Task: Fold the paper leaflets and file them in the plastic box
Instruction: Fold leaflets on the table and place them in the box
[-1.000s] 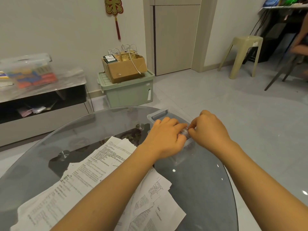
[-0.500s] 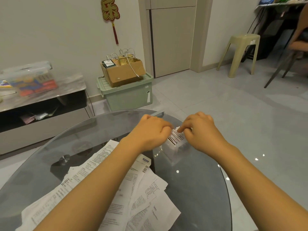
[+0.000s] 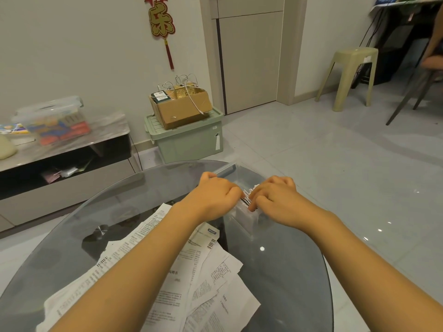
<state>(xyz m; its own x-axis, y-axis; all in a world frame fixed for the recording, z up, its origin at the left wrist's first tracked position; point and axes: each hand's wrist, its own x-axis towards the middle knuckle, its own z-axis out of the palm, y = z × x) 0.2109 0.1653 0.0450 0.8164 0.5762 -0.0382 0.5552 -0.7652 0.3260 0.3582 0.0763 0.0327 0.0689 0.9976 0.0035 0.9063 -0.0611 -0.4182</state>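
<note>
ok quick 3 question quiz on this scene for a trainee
1. True or false: both hands are at the clear box.
2. Where do the unfolded leaflets lie? A) on the floor B) on the glass table C) on the stool
3. What stands on the green bin?

Key:
1. True: left hand and right hand work the folded leaflets in it.
2. B
3. A cardboard box.

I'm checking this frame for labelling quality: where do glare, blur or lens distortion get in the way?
Head view: small light glints dot the glass table and floor; the clear plastic box is hard to outline between the hands; the storage tub at left is smeared; wide-angle bending bows the door frame.
</note>
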